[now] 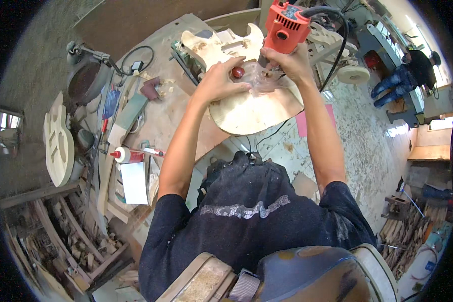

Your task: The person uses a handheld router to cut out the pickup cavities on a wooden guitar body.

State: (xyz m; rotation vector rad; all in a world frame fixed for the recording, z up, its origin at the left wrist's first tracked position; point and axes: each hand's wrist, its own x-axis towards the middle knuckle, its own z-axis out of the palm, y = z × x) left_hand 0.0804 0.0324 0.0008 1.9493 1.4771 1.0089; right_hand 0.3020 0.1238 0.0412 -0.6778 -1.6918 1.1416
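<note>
A pale wooden electric guitar body (256,111) lies on the workbench in front of me, its two horns pointing away. On it stands a red corded trim router (287,31) with a clear base (267,83) and a round reddish-brown knob (238,72). My right hand (288,61) is wrapped round the lower part of the router's motor housing. Thumb and fingers of my left hand (221,80) are spread in a curve at the left of the knob, by the edge of the clear base. Whether they touch the knob I cannot tell. The cutter is hard to make out.
The router's black cord (345,43) loops down past my right forearm. On the bench at left lie a red-and-white glue bottle (127,155), a white sheet (135,183) and a sanding block (128,117). Another guitar body (59,138) stands far left. Someone (410,78) works at far right.
</note>
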